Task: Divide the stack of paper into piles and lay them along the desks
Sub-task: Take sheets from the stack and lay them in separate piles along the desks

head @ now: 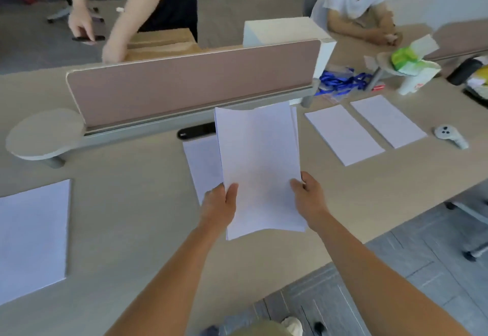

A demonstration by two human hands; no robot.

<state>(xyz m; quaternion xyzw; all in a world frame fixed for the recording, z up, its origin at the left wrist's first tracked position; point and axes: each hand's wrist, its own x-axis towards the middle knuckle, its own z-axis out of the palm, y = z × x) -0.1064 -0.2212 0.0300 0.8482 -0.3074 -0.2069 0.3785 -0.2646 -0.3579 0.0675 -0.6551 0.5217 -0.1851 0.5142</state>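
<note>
I hold a stack of white paper (260, 166) above the beige desk (137, 217), tilted away from me. My left hand (220, 203) grips its lower left edge and my right hand (309, 195) grips its lower right edge. Under the held stack, a pile of paper (200, 166) lies on the desk, partly hidden. Two more piles lie to the right, one (343, 137) nearer and another (388, 120) beyond it. A fourth pile (31, 238) lies at the far left.
A pink divider panel (190, 82) runs across the desk's middle, with a round grey shelf (45, 133) at its left end. A white controller (450, 136), blue lanyards (340, 81), a cup (409, 85) and tissues sit right. Two people are behind the divider. Office chair legs (472, 230) stand right.
</note>
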